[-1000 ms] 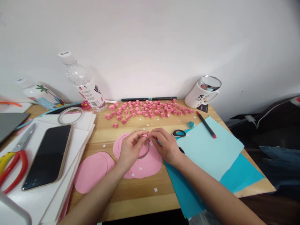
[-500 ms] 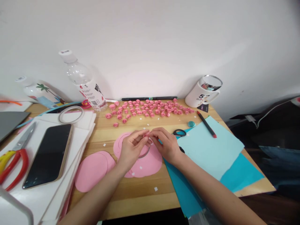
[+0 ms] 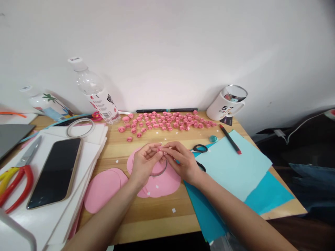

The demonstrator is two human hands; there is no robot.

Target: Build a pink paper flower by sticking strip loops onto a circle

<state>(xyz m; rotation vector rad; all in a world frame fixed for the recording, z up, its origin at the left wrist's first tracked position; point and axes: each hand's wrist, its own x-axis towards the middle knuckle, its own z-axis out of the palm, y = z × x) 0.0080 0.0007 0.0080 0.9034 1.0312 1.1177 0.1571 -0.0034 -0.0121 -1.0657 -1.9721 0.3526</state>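
My left hand (image 3: 145, 162) and my right hand (image 3: 183, 161) meet over the middle of the table, fingertips pinched together. Between them is a small rolled pink paper flower (image 3: 158, 150), mostly covered by the fingers. Under the hands lie pink paper circles (image 3: 167, 183), with part of a thin ring (image 3: 161, 173) on top. More pink circles (image 3: 103, 190) rest to the left. Beyond the hands, several finished-looking rolled paper flowers (image 3: 164, 122) are spread in rows. Black-handled scissors (image 3: 200, 149) sit just right of my right hand, partly hidden.
Blue paper sheets (image 3: 230, 170) with a red-tipped marker (image 3: 230, 138) cover the right side. A white mug (image 3: 224, 104) and a clear bottle (image 3: 98, 94) stand by the wall. At left, a phone (image 3: 54, 172) and red-yellow scissors (image 3: 22, 177) lie on white sheets (image 3: 89, 153).
Both hands have shifted slightly left with the paper flower, and the right fingers have come closer over it. The objects on the table stay put; the view moves a little.
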